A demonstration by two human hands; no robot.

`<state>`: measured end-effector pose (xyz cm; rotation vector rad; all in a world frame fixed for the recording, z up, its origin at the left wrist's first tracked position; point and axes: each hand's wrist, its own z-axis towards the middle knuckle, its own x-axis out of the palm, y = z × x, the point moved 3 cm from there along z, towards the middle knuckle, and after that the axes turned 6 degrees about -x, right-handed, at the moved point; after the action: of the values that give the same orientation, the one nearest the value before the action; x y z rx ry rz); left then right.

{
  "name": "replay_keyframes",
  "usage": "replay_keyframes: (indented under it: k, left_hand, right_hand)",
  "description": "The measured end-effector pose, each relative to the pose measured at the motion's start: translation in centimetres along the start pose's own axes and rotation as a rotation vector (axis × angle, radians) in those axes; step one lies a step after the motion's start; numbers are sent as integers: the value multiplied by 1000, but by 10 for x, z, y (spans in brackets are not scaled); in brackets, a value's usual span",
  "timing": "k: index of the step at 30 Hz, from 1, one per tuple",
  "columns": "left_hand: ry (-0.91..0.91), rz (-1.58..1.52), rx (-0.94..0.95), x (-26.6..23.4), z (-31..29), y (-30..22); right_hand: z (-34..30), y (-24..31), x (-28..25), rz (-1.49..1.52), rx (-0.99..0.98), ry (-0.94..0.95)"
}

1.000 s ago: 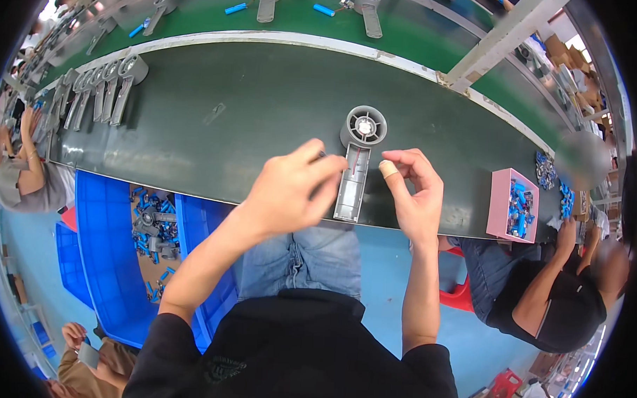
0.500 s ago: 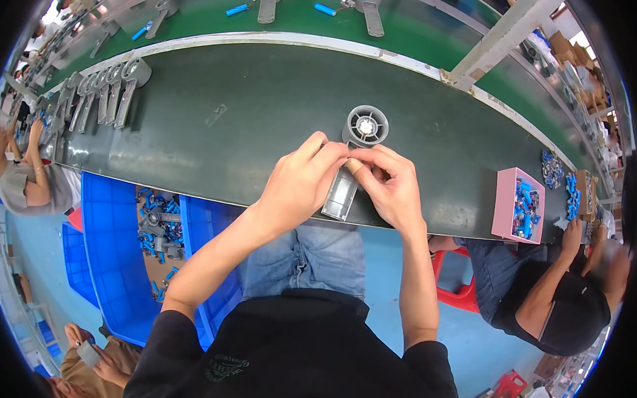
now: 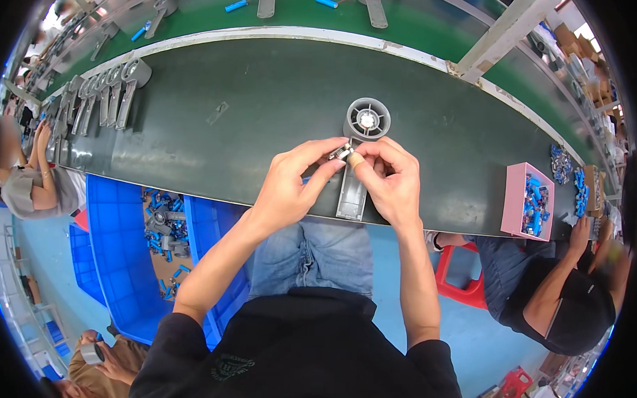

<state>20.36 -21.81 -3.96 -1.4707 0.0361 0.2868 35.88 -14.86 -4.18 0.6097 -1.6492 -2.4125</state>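
A grey fan housing lies on the dark green bench in front of me. Its round head points away and its open, hollow handle points toward me. Above the handle's upper end, my left hand pinches a small silvery component between thumb and fingertips. My right hand has its thumb and forefinger closed on the same component from the right. A bit of blue, perhaps a battery cell, shows beneath my left hand; the rest is hidden.
Several grey fan housings stand in a row at the left. A pink box of blue cells sits at the right, near a co-worker. Left of my legs is a blue bin with parts. A green belt runs behind the bench.
Both hands have lifted slightly and drawn apart, so the silvery component now shows between them. The housing's handle has swung a little to the right.
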Motion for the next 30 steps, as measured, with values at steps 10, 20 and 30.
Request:
replay_keyframes:
  k: [10,20,30]
  left_hand:
    - [1,192,252,-4,7,2]
    - [65,175,228,-5,8,8]
    - [116,41,70,-7,8,10]
  right_hand:
    - [2,1,-2,-88,-61,55]
    - [3,0,1,-156,-91,30]
    - [1,-3,8,-217,-275,-55]
